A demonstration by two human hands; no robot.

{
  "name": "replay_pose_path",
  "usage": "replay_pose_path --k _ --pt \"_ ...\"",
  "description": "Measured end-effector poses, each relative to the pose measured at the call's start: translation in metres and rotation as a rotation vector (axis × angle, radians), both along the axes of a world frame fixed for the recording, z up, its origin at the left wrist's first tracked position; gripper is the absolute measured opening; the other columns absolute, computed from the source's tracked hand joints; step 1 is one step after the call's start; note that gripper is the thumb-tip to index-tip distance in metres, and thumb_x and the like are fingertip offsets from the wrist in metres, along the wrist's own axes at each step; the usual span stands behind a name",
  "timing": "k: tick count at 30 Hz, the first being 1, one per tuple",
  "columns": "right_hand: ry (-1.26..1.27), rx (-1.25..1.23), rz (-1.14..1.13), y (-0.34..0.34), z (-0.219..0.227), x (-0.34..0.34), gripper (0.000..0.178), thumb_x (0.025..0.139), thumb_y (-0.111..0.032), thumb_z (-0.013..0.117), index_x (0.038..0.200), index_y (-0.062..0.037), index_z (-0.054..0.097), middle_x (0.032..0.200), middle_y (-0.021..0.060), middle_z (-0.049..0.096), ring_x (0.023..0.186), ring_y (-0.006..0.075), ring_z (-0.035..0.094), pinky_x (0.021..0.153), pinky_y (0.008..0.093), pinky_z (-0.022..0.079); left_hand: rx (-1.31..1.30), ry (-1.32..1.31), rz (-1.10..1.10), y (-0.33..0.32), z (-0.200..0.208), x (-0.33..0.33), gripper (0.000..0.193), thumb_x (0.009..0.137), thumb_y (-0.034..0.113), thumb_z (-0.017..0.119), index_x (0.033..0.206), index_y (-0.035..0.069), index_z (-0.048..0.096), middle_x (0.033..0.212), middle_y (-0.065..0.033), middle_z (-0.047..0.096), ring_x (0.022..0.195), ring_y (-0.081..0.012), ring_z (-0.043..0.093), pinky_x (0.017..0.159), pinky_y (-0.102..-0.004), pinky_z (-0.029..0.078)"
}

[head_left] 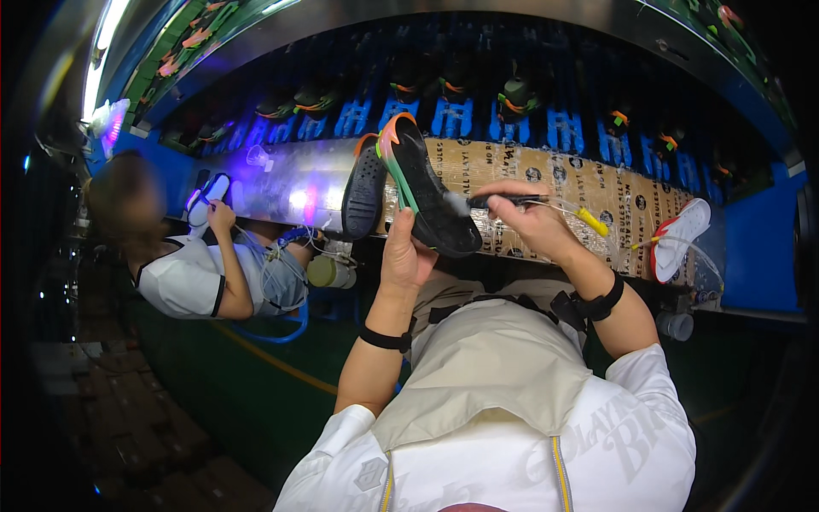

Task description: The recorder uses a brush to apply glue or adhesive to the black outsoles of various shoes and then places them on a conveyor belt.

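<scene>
My left hand [406, 258] grips the lower end of a black shoe sole [420, 175], its edge running from orange through pink to green. The sole stands tilted, its hollow inner face turned up. My right hand [536, 220] is closed round the black handle of a brush [483, 202], whose pale bristles touch or nearly touch the inner side of the sole near its lower end. A thin tube with a yellow sleeve [592, 222] trails from the brush's rear end. Just left of the held sole, a second dark sole [363, 194] with a treaded face leans at the bench edge.
Brown printed cardboard [512, 162] covers the bench. A white and red sole [681, 242] lies at its right end. Behind runs a line of blue holders [452, 118] bearing dark shoe parts. At left a seated co-worker [200, 277] holds another sole [207, 198].
</scene>
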State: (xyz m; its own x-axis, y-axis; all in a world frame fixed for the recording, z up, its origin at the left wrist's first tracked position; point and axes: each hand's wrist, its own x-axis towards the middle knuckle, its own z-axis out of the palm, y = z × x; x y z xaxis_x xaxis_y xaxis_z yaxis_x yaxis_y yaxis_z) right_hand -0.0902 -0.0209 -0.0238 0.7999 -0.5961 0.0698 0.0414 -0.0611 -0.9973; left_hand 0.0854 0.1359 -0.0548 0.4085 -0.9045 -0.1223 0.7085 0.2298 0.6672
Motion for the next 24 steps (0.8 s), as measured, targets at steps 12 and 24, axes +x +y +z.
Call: replay_pose_path --k 12,24 --pt "0.285 -0.217 -0.137 0.012 0.007 -0.009 0.023 0.096 -0.017 0.065 0.109 -0.0015 0.075 0.083 0.0076 0.071 0.073 0.0125 0.065 0.070 0.0302 0.053 -0.023 -0.195 0.112 -0.003 0.005 0.001 0.071 0.101 0.023 0.068 0.161 0.009 0.032 0.144 -0.0076 0.057 0.129 -0.0224 0.060 0.113 -0.0430 0.049" --pt "0.189 -0.105 -0.085 0.002 0.003 -0.017 0.023 0.098 -0.015 0.061 0.110 -0.0006 0.075 0.084 0.0067 0.070 0.077 0.0124 0.065 0.073 0.0295 0.052 0.005 -0.299 0.152 -0.004 -0.006 0.003 0.071 0.102 0.032 0.066 0.161 0.007 0.033 0.147 -0.0100 0.056 0.132 -0.0246 0.058 0.113 -0.0434 0.049"
